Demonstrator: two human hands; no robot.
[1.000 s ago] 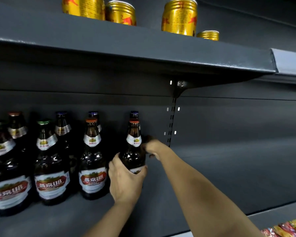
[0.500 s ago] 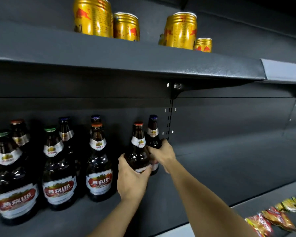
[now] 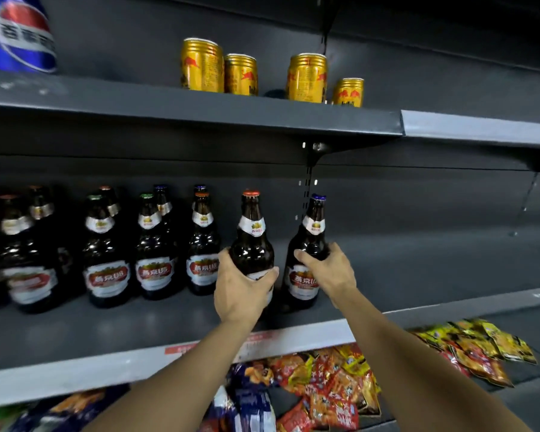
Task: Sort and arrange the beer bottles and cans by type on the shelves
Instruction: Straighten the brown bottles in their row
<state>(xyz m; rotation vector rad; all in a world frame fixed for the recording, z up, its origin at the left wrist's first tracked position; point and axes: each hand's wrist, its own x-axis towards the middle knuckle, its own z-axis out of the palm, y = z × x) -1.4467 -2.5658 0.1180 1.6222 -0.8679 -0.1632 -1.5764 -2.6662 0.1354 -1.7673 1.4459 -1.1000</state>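
Observation:
My left hand grips a brown beer bottle with a red cap around its body on the middle shelf. My right hand grips a second brown bottle with a blue cap just to the right, apart from the first. Both bottles stand upright near the shelf's front. Left of them stand several more brown bottles with red, green and blue caps and red and white labels, in rows.
Gold cans stand on the upper shelf, with a blue cola can at far left. Snack packets fill the lower shelf. The middle shelf right of my hands holds nothing. A bracket hangs above.
My right hand has drawn the blue-capped bottle from behind the red-capped one forward and to the right. The camera view has tilted down and back, showing the lower shelf.

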